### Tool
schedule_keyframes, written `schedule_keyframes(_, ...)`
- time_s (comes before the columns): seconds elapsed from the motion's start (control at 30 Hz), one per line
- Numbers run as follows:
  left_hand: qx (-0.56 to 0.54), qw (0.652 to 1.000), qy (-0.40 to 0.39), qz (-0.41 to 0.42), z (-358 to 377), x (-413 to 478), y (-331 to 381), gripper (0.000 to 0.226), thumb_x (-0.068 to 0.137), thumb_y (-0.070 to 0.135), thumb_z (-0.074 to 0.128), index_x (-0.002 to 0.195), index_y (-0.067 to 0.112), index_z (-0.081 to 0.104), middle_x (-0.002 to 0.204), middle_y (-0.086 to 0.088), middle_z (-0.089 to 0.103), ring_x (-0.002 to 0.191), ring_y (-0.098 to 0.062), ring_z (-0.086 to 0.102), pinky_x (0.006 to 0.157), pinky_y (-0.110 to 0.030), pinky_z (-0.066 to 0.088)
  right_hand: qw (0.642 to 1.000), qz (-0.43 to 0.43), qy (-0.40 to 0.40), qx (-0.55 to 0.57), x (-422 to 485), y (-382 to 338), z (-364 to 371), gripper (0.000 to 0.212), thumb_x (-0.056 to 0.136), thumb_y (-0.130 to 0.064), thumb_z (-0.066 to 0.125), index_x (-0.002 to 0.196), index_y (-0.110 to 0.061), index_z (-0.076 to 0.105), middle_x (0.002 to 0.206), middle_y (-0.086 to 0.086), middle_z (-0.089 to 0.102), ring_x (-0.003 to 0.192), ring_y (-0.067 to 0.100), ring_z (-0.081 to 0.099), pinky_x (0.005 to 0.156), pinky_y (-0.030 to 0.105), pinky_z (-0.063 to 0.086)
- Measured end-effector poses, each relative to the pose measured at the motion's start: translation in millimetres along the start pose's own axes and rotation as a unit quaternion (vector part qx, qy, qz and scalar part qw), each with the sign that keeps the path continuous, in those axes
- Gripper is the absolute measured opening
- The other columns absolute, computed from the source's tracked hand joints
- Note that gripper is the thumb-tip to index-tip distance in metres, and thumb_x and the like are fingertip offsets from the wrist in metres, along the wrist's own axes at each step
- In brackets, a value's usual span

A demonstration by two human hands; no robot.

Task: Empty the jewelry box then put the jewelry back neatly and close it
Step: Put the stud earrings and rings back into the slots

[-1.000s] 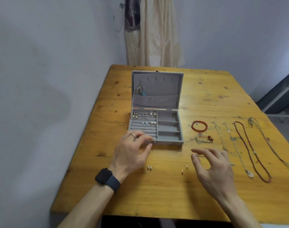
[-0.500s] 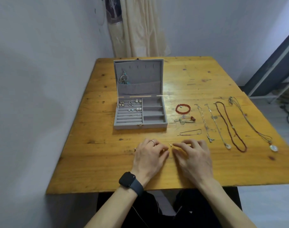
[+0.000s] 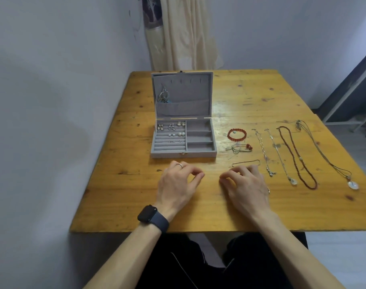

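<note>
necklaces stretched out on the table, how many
4, right of the jewelry box: a short silver chain, a silver chain with pale pendant, a dark red bead strand, a cord with white pendant farthest right. None seems hidden.

Wooden table (image 3: 261, 209), open grey jewelry box (image 3: 198, 154) at 12 o'clock of the hands, earrings (image 3: 171, 128) in its left rolls, red bead bracelet (image 3: 229, 136) at 1 o'clock, four necklaces (image 3: 353, 185) laid out at 3 o'clock, left hand (image 3: 178, 182) and right hand (image 3: 246, 184) fingertips down on the table, thumb and forefinger pinched, contents too small to tell.
</note>
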State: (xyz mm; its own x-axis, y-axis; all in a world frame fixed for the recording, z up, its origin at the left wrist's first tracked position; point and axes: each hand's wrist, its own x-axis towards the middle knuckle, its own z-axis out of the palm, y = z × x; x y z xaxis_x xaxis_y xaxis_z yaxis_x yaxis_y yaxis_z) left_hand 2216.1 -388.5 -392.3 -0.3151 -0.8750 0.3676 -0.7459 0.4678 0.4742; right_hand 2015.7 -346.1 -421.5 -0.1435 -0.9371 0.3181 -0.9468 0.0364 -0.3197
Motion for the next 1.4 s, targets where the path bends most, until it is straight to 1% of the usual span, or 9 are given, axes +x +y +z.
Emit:
schedule_keyframes(0.13, -0.031, 0.997, 0.043, -0.052, -31, 18, -29, 0.012, 0.089, 0.042, 0.069, 0.091, 0.031, 0.074, 0.09, 0.014, 0.069, 0.088, -0.009, 0.055, 0.073, -0.032, 0.05, 1.0, -0.016, -0.021, 0.006, 2, -2, -1, 0.008, 0.088, -0.039, 0.069, 0.092, -0.033, 0.073, 0.099, -0.009, 0.067, 0.098, 0.02, 0.048, 0.071, 0.037, 0.045)
schedule_keyframes(0.27, -0.056, 0.988, 0.054, -0.132, -53, 44, -65, 0.014, 0.089, 0.044, 0.069, 0.092, 0.031, 0.074, 0.098, 0.011, 0.066, 0.096, -0.013, 0.054, 0.072, -0.025, 0.043, 0.996, -0.032, -0.012, 0.081, 19, -23, -4, 0.007, 0.089, -0.037, 0.069, 0.094, -0.033, 0.071, 0.098, -0.011, 0.067, 0.095, 0.015, 0.046, 0.074, 0.033, 0.044)
schedule_keyframes(0.47, -0.025, 0.979, -0.017, -0.202, -59, 78, -106, 0.015, 0.09, 0.041, 0.069, 0.096, 0.029, 0.076, 0.108, 0.011, 0.057, 0.112, -0.013, 0.049, 0.085, -0.027, 0.038, 0.99, -0.074, -0.009, 0.119, 78, -76, 4, 0.012, 0.094, -0.04, 0.062, 0.097, -0.033, 0.072, 0.098, -0.012, 0.066, 0.094, 0.012, 0.041, 0.076, 0.031, 0.043)
schedule_keyframes(0.63, -0.049, 0.979, -0.058, -0.188, -49, 95, -116, 0.014, 0.089, 0.034, 0.07, 0.094, 0.024, 0.079, 0.107, 0.007, 0.058, 0.112, -0.015, 0.05, 0.09, -0.024, 0.035, 0.991, -0.077, -0.051, 0.093, 122, -106, 20, 0.02, 0.096, -0.046, 0.056, 0.103, -0.035, 0.072, 0.109, -0.011, 0.065, 0.103, 0.015, 0.044, 0.079, 0.033, 0.044)
schedule_keyframes(0.8, -0.036, 0.98, -0.087, -0.174, -45, 104, -123, 0.013, 0.089, 0.038, 0.068, 0.088, 0.029, 0.077, 0.105, 0.01, 0.055, 0.109, -0.013, 0.052, 0.097, -0.04, 0.047, 0.991, -0.08, -0.071, 0.075, 144, -116, 35, 0.021, 0.096, -0.045, 0.056, 0.103, -0.034, 0.074, 0.11, -0.008, 0.065, 0.106, 0.019, 0.045, 0.078, 0.032, 0.04)
schedule_keyframes(0.9, -0.023, 0.98, -0.099, -0.169, -45, 111, -127, 0.011, 0.087, 0.04, 0.07, 0.086, 0.03, 0.075, 0.106, 0.01, 0.054, 0.108, -0.013, 0.053, 0.096, -0.041, 0.049, 0.989, -0.091, -0.103, 0.053, 151, -123, 43, 0.022, 0.097, -0.045, 0.054, 0.105, -0.035, 0.072, 0.114, -0.008, 0.062, 0.109, 0.018, 0.041, 0.078, 0.031, 0.034)
schedule_keyframes(1.03, -0.004, 0.98, -0.114, -0.165, -46, 114, -128, 0.015, 0.086, 0.044, 0.07, 0.089, 0.031, 0.076, 0.109, 0.009, 0.055, 0.11, -0.012, 0.052, 0.094, -0.039, 0.049, 0.985, -0.107, -0.132, 0.036, 158, -131, 49, 0.024, 0.097, -0.046, 0.052, 0.106, -0.036, 0.071, 0.119, -0.01, 0.058, 0.115, 0.018, 0.039, 0.083, 0.034, 0.035)
schedule_keyframes(1.23, -0.029, 0.981, -0.095, -0.167, -41, 109, -130, 0.015, 0.087, 0.041, 0.069, 0.089, 0.028, 0.074, 0.108, 0.01, 0.055, 0.108, -0.013, 0.055, 0.092, -0.04, 0.051, 0.98, -0.119, -0.156, 0.023, 165, -136, 48, 0.026, 0.097, -0.044, 0.051, 0.107, -0.034, 0.072, 0.124, -0.009, 0.056, 0.119, 0.019, 0.036, 0.086, 0.035, 0.034)
schedule_keyframes(1.4, 0.027, 0.985, -0.076, -0.151, -38, 106, -126, 0.017, 0.091, 0.04, 0.064, 0.094, 0.026, 0.072, 0.118, 0.007, 0.057, 0.113, -0.014, 0.052, 0.094, -0.037, 0.049, 0.979, -0.115, -0.167, 0.028, 168, -138, 49, 0.026, 0.096, -0.046, 0.053, 0.106, -0.035, 0.073, 0.126, -0.01, 0.056, 0.12, 0.018, 0.035, 0.089, 0.036, 0.036)
